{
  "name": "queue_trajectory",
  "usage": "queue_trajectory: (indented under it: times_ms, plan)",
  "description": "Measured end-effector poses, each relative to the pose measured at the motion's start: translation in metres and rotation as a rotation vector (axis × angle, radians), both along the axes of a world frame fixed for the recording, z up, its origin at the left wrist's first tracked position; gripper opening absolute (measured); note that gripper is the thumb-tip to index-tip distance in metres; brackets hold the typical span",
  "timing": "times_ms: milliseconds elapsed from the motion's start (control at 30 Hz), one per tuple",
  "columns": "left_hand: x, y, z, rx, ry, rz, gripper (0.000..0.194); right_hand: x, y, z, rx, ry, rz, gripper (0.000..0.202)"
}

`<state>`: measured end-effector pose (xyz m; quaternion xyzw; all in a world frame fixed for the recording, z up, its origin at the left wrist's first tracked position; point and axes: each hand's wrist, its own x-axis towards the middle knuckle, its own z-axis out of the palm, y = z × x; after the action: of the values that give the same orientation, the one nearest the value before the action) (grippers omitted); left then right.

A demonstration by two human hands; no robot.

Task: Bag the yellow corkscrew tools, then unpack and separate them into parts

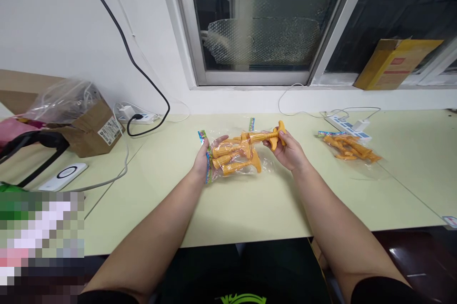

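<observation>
My left hand (202, 161) is closed on the header end of a clear plastic bag (209, 170), its fingers partly behind the film. Several orange plastic pieces (232, 158) with shafts and flared handles lie inside that bag. My right hand (287, 151) grips the handle end of an orange plastic piece with a T-shaped handle (262, 137), thumb on top. Its far end overlaps the bag's contents. Behind it a second printed header strip (252, 124) stands up; I cannot tell whether the piece is inside film.
Another bag of orange pieces (352, 147) lies to the right, beside a power strip (344, 125). On the left are a cardboard box (89, 127), a white wireless charger (64, 176) and a black cable (121, 32). A yellow carton (396, 65) leans at the window.
</observation>
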<state>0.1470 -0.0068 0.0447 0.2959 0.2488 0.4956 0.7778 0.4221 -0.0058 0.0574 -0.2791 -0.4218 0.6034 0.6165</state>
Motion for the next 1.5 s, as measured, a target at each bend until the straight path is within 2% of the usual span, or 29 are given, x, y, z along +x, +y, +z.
queue_trajectory:
  times_ms: [400,633,733,833,900,1000,1167,1500]
  plan:
    - [-0.001,0.000,0.000,-0.035,0.012,-0.030,0.066,0.002,0.015,-0.018,-0.109,0.024,0.055,0.018]
    - [-0.001,-0.001,-0.001,-0.039,0.105,-0.062,0.065,0.005,0.009,-0.011,-0.147,-0.007,0.171,0.020]
    - [0.000,-0.001,-0.001,-0.033,0.092,-0.104,0.065,0.009,0.003,-0.008,-0.180,-0.044,0.283,0.018]
    - [-0.001,-0.001,-0.001,-0.023,0.066,-0.150,0.065,0.014,-0.001,-0.004,-0.191,-0.118,0.393,0.024]
    - [-0.003,-0.001,-0.001,-0.019,0.066,-0.187,0.065,0.016,-0.003,-0.001,-0.183,-0.126,0.405,0.029]
    - [-0.005,0.000,-0.001,-0.002,0.066,-0.223,0.064,0.019,-0.003,0.002,-0.158,-0.085,0.320,0.031]
    - [-0.007,0.002,-0.002,0.016,0.051,-0.238,0.062,0.018,-0.001,0.003,-0.101,-0.038,0.157,0.020]
    - [-0.005,0.004,-0.002,-0.033,0.056,-0.193,0.062,0.008,0.005,-0.003,0.029,-0.171,-0.106,0.040]
